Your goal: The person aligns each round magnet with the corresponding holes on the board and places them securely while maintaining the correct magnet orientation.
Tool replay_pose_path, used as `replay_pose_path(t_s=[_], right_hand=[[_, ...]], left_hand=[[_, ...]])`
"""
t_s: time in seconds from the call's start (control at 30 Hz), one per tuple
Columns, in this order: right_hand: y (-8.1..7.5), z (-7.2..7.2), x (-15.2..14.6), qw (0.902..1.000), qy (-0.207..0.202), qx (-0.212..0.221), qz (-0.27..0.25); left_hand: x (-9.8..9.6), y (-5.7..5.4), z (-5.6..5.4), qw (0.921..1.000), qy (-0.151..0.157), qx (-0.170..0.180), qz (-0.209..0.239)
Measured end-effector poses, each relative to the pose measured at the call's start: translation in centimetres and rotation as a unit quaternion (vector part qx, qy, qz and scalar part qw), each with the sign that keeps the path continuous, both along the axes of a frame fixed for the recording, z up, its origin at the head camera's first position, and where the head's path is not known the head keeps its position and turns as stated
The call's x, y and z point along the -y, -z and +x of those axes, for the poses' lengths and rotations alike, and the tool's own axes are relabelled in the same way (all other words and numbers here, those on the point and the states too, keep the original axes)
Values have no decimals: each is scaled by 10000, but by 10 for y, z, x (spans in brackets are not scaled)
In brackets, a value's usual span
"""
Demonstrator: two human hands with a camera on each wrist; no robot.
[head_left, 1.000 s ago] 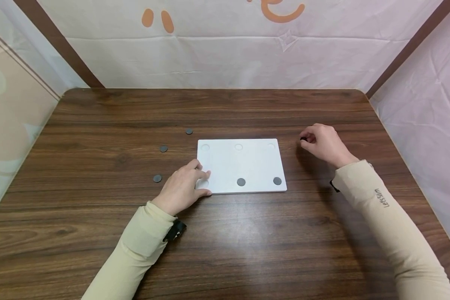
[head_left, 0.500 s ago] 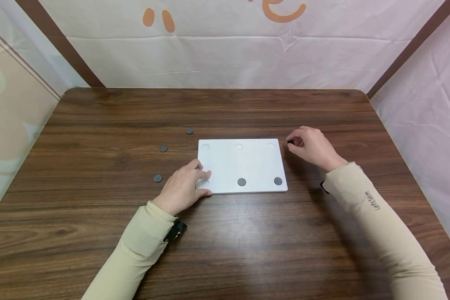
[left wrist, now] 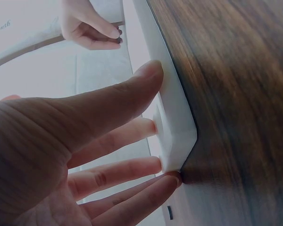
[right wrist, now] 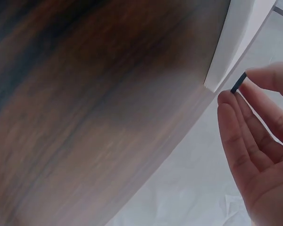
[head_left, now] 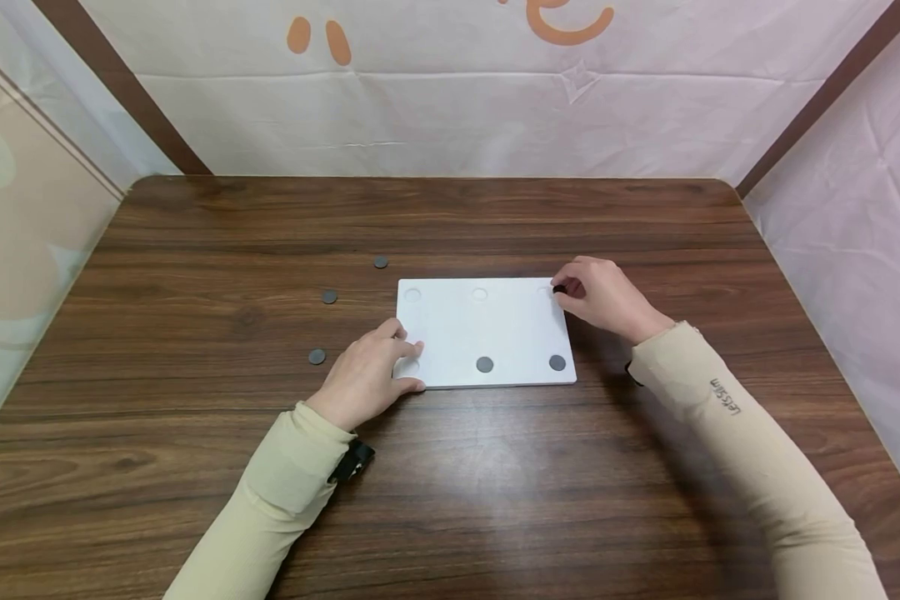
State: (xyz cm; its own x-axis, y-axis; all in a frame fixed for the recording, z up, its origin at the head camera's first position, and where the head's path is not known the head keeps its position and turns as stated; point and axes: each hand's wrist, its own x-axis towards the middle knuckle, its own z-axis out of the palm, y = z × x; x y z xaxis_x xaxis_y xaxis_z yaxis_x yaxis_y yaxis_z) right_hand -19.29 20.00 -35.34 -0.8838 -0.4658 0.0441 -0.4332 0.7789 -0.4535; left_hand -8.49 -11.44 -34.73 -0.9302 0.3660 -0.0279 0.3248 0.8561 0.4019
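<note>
Lengthwise, the white board runs sideways, left hand gripping its corner, right hand pinching a disc.

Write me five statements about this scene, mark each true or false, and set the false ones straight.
1. The left hand holds a dark disc. False: it touches a corner of the white board.
2. The right hand pinches a dark disc. True.
3. Three loose discs lie on the table to the left of the board. True.
4. The two discs set in the board are in its far row. False: they are in the row nearer the person.
5. The middle hollow of the far row has no disc in it. True.
</note>
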Motion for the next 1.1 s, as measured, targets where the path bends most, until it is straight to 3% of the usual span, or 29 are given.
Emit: replay_pose_path(t_s=[0.37,1.1], right_hand=[[4,0,8,9997,-190,90,91],[8,-1,15,9982,-308,-507,-21]], left_hand=[[-1,0,0,10000,66,0,-3],[1,0,1,10000,22,-23,14]])
